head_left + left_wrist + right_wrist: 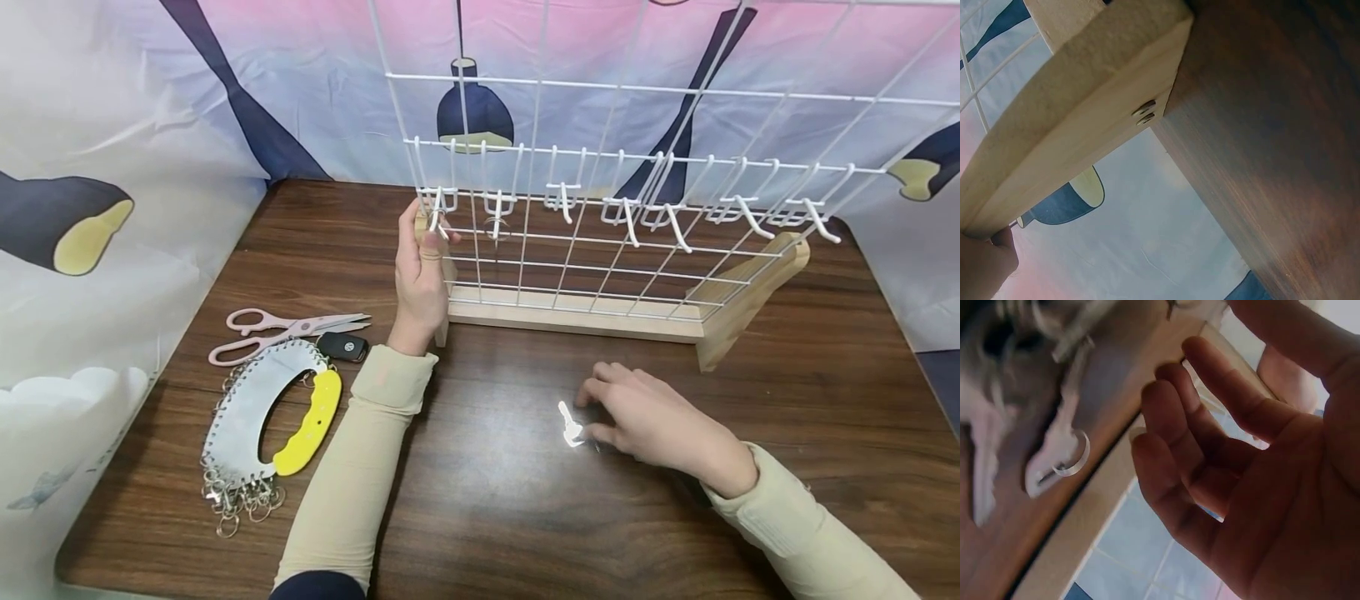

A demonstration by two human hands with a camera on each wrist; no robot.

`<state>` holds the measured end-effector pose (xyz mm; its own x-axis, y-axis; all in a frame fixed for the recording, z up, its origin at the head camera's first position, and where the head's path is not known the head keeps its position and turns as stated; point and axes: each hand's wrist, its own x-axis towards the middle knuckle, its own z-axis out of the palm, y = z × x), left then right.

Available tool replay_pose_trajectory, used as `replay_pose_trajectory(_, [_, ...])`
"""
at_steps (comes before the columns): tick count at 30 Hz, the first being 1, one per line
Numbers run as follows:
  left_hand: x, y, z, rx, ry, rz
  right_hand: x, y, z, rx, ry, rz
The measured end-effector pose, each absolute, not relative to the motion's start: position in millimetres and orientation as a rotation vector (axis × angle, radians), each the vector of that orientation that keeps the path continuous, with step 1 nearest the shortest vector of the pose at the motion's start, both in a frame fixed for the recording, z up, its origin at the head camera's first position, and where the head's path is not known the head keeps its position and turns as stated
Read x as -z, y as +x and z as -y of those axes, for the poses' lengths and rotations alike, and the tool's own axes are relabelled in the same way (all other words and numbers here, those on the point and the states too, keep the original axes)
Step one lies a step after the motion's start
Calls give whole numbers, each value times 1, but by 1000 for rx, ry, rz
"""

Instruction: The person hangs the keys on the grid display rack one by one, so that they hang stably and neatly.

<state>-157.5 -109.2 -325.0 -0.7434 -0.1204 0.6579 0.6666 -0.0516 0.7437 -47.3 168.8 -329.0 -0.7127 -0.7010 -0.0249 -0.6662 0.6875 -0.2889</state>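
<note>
A white wire grid rack (570,250) stands on the table in a wooden stand. My left hand (422,275) grips the top of the stand's left wooden side panel (1085,119); in the left wrist view part of that hand shows at the panel's lower end. My right hand (645,412) hovers low over the table with loosely curved fingers, nothing visible in its grasp. Just left of its fingertips lies a shiny key (570,427). Up close, the right wrist view shows several keys, one key (1054,453) with a small ring through its head.
White hooks (562,198) line the rack, a thin ring on the second from left. On the left lie pink scissors (262,329), a black car key (342,346), and a curved metal key holder (236,417) with yellow handle and several rings. Behind hangs a patterned curtain (330,100).
</note>
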Motion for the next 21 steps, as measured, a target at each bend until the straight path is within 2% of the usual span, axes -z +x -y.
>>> replay_pose_trajectory(21, [325,-158,110,1796,-597,1694,338,-44,-160,329,-1176,-2695])
